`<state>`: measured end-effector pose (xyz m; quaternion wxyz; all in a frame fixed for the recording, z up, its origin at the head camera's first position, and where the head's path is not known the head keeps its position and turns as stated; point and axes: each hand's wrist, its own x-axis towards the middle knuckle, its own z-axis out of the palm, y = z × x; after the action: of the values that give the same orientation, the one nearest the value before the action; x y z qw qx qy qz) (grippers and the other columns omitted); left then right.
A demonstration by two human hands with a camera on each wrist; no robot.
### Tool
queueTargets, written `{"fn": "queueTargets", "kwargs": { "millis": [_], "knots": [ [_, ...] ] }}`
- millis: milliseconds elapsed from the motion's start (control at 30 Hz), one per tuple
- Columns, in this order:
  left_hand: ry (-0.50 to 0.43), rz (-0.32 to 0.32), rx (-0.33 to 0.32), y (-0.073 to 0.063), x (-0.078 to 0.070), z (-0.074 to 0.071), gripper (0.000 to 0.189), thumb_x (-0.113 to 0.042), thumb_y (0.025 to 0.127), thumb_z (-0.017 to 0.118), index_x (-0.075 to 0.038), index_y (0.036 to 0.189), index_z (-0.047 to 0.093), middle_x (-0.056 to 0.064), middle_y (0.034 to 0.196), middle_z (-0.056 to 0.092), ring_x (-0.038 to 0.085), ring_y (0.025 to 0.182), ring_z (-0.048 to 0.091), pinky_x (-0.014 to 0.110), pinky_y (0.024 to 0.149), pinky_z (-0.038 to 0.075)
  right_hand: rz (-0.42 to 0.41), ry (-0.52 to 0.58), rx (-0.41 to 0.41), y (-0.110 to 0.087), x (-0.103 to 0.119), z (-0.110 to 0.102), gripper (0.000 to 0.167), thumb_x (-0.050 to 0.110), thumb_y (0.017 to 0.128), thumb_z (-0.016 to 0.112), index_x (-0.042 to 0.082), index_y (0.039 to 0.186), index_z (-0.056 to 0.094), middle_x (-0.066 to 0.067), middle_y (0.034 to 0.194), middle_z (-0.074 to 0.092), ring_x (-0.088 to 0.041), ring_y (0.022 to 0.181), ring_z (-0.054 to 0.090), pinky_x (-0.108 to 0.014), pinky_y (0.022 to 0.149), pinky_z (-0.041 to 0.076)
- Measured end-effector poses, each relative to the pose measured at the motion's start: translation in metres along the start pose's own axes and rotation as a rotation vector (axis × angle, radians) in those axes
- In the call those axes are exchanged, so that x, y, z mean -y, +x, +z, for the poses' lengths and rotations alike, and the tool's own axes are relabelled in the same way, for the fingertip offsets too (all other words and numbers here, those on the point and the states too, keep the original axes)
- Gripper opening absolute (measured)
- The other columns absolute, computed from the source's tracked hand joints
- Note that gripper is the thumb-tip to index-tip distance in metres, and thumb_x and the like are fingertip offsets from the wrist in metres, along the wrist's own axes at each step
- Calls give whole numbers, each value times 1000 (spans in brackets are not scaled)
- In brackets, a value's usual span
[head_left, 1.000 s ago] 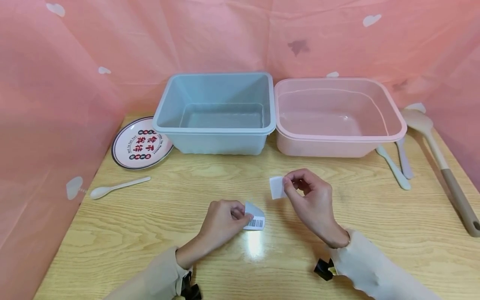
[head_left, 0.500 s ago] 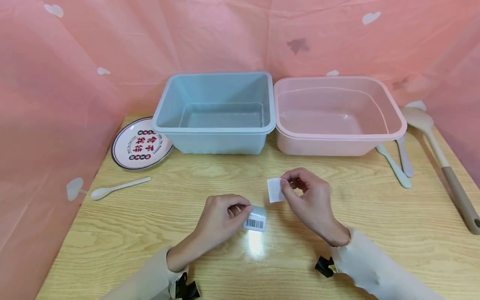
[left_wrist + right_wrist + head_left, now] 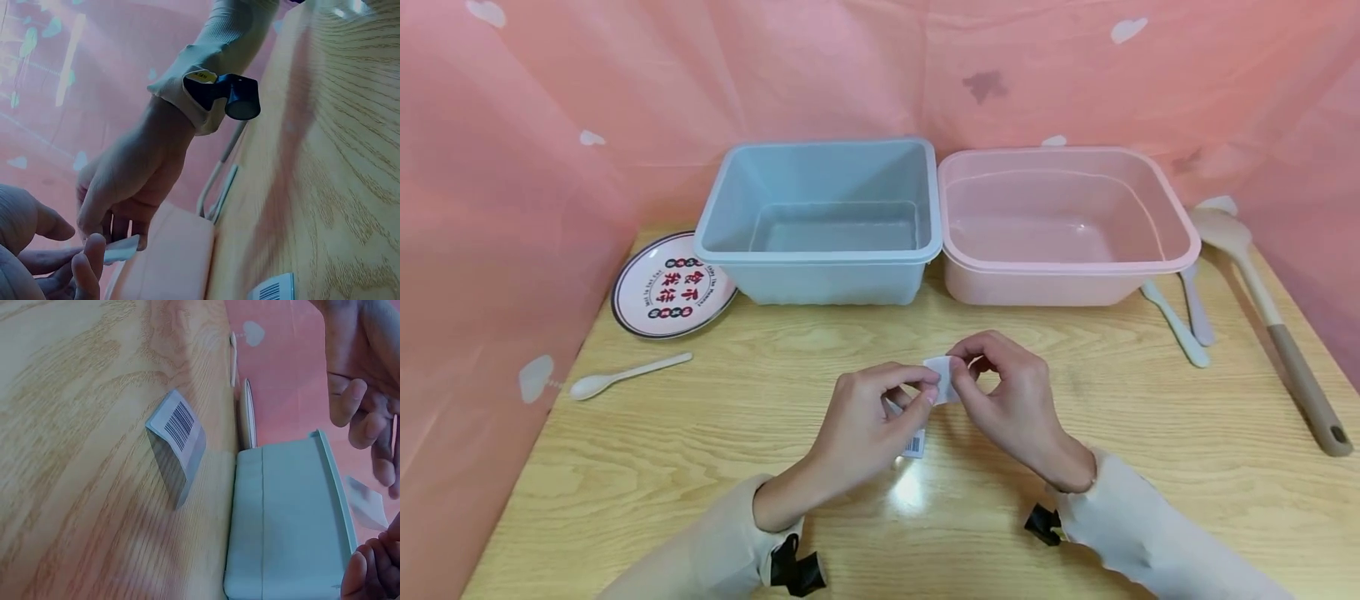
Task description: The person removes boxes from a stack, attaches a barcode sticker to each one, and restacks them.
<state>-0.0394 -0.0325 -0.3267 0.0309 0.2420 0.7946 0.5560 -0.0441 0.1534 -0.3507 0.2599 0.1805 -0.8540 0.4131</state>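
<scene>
A small square of white paper [image 3: 941,365] is up between my two hands in the head view. My right hand [image 3: 1017,404] pinches its right edge between thumb and index finger. The thumb and index fingertips of my left hand [image 3: 868,417] come together on its left edge, overlapping it. Under the left fingers, a curled label with a printed barcode [image 3: 179,428] lies on the wooden table, partly hidden by that hand in the head view. In the left wrist view, the paper [image 3: 122,250] spans from the left fingertips to the right ones.
A blue-grey tub [image 3: 820,279] and a pink tub [image 3: 1037,287] stand side by side at the back. At left are a printed plate [image 3: 662,296] and a white spoon [image 3: 625,375]. A green utensil handle [image 3: 1176,325], a purple one [image 3: 1197,308] and a long-handled spoon [image 3: 1273,329] lie at right.
My left hand has let go of the barcode label and moved up and right to the white paper's edge. The right hand keeps its pinch on the paper. The head view has shifted slightly.
</scene>
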Motion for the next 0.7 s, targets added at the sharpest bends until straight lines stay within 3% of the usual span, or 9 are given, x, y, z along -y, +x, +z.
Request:
{"fn": "queueTargets", "kwargs": {
  "millis": [367,533,700],
  "knots": [
    [-30,-38,-68,5,6,-1,16,-7,89,65,-4,102,74,9,99,75,15,68,69,21,55,55,-118,33,0,0,9,6,7,0,82,61,4,83,67,-4,79,67,-11,69,60,-16,64,49],
    [-134,-70,-79,7,9,-2,16,-8,91,65,1,101,73,15,91,74,26,68,71,23,57,55,-197,45,-34,1,11,8,11,6,85,59,2,86,69,-5,82,68,-15,70,62,-19,65,50],
    [-257,-120,-86,8,10,-2,17,-7,92,64,5,102,71,19,90,74,28,67,71,37,62,60,-253,62,-48,2,14,9,22,19,93,58,1,90,71,-8,90,69,-18,77,67,-20,73,55]
  ]
}}
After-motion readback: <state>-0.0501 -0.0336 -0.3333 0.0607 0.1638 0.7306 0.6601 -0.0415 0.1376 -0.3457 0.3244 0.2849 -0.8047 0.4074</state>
